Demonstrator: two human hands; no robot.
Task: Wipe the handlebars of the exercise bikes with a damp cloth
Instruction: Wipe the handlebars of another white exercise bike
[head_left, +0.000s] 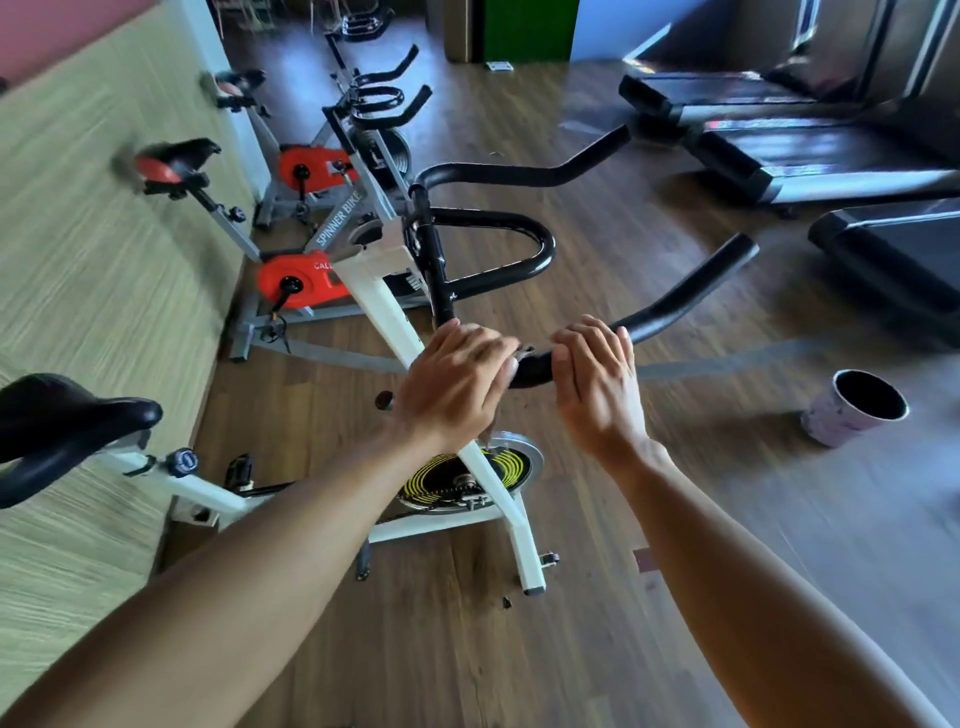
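I count three bikes (441, 483); my left hand (457, 384) bunches the cloth (522, 356), right hand (597, 374) grips the handlebar (675, 306); one cup (852, 408), contents unclear.

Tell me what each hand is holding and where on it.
The right hand grips the near handlebar on its lower bend. The left hand presses a cloth, mostly hidden under its fingers, onto the same bar just beside it.
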